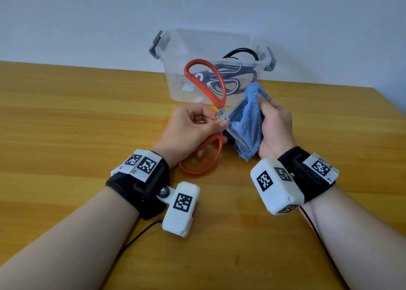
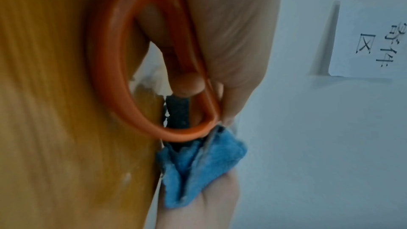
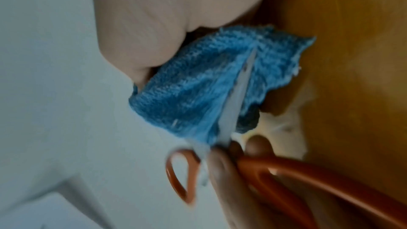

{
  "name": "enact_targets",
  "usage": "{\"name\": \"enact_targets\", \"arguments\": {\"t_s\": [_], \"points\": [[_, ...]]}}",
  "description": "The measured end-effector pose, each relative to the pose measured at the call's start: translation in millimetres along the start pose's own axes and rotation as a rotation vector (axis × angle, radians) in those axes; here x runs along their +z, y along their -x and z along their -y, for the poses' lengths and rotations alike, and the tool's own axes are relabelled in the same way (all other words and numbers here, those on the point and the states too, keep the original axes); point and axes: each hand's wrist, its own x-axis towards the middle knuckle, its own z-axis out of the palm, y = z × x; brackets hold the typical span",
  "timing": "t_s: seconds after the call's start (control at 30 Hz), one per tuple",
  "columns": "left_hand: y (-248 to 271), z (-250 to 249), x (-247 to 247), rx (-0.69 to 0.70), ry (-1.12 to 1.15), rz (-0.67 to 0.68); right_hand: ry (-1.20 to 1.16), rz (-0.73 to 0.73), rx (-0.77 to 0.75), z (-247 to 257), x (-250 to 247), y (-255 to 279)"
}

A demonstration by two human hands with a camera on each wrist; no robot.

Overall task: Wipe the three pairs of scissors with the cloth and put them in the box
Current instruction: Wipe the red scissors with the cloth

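Observation:
Orange-handled scissors (image 1: 204, 74) are spread wide open above the table. My left hand (image 1: 193, 125) pinches them at the pivot, with fingers through the lower handle loop (image 2: 105, 69). My right hand (image 1: 274, 122) grips a blue cloth (image 1: 246, 125) that is wrapped over both grey blades (image 3: 237, 104). The cloth (image 2: 198, 166) hides most of each blade. A clear plastic box (image 1: 175, 54) stands behind the hands, and black-handled scissors (image 1: 232, 76) lie inside it.
The wooden table (image 1: 66, 114) stretches to both sides and in front of my arms. A pale wall (image 1: 87, 15) rises right behind the box. A paper sign with printed characters (image 2: 374, 41) hangs on the wall. A black cable (image 1: 136, 237) trails from my left wrist.

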Motion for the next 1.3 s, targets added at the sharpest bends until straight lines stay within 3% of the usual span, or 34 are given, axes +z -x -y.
{"name": "enact_targets", "arguments": {"t_s": [0.13, 0.27, 0.47, 0.57, 0.73, 0.83, 0.93, 1.13, 1.3], "points": [[-0.3, -5.6, -5.7, -0.023, 0.159, -0.087, -0.209, -0.072, 0.102, 11.2, -12.8, -9.1], [-0.1, -8.4, -7.8, -0.017, 0.288, -0.108, -0.28, 0.164, 0.252, 14.4, -21.4, -8.3], [-2.2, -11.2, -11.6, -0.033, 0.426, -0.223, -0.307, 0.28, 0.167, 21.4, -11.0, 0.4], [-1.9, -12.9, -11.3, -0.036, 0.438, -0.249, -0.194, 0.185, 0.171, 18.0, -12.1, 2.3], [-3.5, -12.6, -9.3, -0.018, 0.455, -0.232, -0.163, 0.21, 0.166, 12.8, -6.7, 6.2], [-3.5, -13.1, -8.5, -0.023, 0.479, -0.252, -0.233, 0.272, 0.094, 7.7, -5.7, -0.5], [-5.1, -11.7, -8.3, -0.01, 0.494, -0.294, -0.08, 0.305, -0.072, 2.1, -6.8, -6.3], [-9.0, -6.4, -11.4, -0.014, 0.478, -0.355, 0.218, 0.108, -0.382, -8.2, -8.7, -8.7], [-10.3, -6.6, -12.4, -0.032, 0.472, -0.405, 0.133, -0.031, -0.402, -5.5, -11.5, -10.7]]}}
